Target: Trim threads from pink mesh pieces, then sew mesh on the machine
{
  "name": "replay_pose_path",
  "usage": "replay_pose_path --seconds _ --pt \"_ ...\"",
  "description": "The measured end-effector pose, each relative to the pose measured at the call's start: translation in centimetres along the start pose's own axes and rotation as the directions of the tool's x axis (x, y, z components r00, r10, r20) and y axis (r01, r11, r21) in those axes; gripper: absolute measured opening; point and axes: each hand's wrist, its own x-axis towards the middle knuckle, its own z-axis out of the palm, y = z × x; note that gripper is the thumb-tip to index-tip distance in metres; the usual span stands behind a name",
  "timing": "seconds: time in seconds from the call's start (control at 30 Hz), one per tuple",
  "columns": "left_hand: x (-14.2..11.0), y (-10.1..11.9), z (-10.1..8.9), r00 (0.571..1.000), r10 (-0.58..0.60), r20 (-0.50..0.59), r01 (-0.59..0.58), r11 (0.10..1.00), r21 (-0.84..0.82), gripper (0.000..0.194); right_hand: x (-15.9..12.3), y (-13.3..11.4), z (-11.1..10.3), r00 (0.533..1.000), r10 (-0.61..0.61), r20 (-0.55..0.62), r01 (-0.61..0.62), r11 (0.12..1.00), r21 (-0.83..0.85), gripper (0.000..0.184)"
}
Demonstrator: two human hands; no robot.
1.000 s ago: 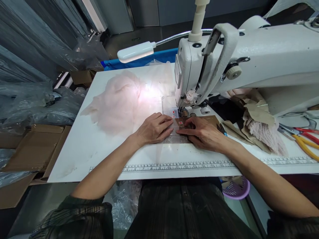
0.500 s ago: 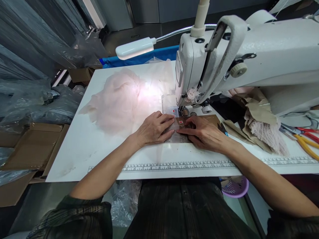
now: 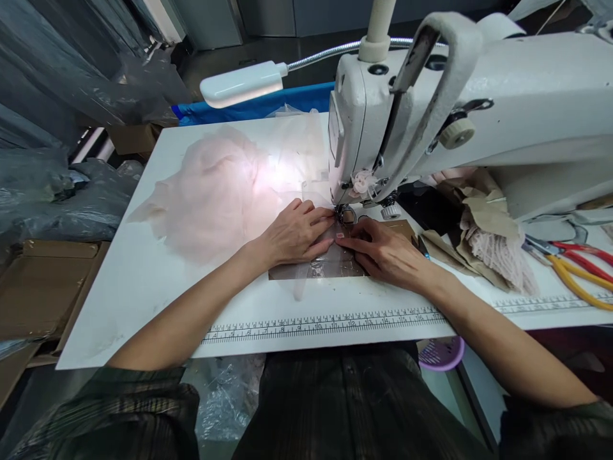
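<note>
My left hand point(image 3: 302, 233) lies palm down with its fingers stretched over sheer material, their tips close to the presser foot point(image 3: 341, 213) of the white sewing machine point(image 3: 421, 121). From the other side, my right hand point(image 3: 385, 251) presses on the same spot, one finger extended and the others bent but apart. Between the fingertips shows a small pinkish-red mark point(image 3: 340, 236). Beneath both hands runs a flat brown strip point(image 3: 285, 273) with clear, shiny material on it. A heap of sheer pale pink fabric point(image 3: 205, 198) spreads to the left.
A lit lamp point(image 3: 243, 84) on a bendable neck hangs over the fabric. Brown paper and lacy scraps point(image 3: 498, 243) lie right of the machine, near yellow-handled scissors point(image 3: 575, 284). A printed ruler point(image 3: 318, 327) runs along the front edge. Cardboard boxes point(image 3: 43, 287) stand at left.
The brown strip now reaches farther left under my left hand. One red mark near the needle is no longer visible; the other sits between my fingertips. The camera view has shifted slightly.
</note>
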Motion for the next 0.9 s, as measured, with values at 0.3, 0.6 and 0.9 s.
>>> replay_pose_path --seconds 0.3,0.6,0.9 --pt "-0.11 0.09 0.01 1.0 -0.027 -0.004 0.027 1.0 -0.014 0.039 0.07 -0.12 0.09 1.0 0.019 0.016 -0.019 1.0 -0.008 0.037" --pt "-0.34 -0.03 0.5 0.999 -0.022 -0.046 0.02 0.999 -0.041 0.039 -0.02 -0.14 0.07 0.999 0.038 0.02 -0.038 0.999 -0.005 0.036" --pt "-0.24 0.54 0.48 0.999 -0.032 -0.033 0.033 0.999 0.005 0.039 0.01 -0.15 0.01 0.999 0.039 0.013 -0.039 0.999 -0.004 0.038"
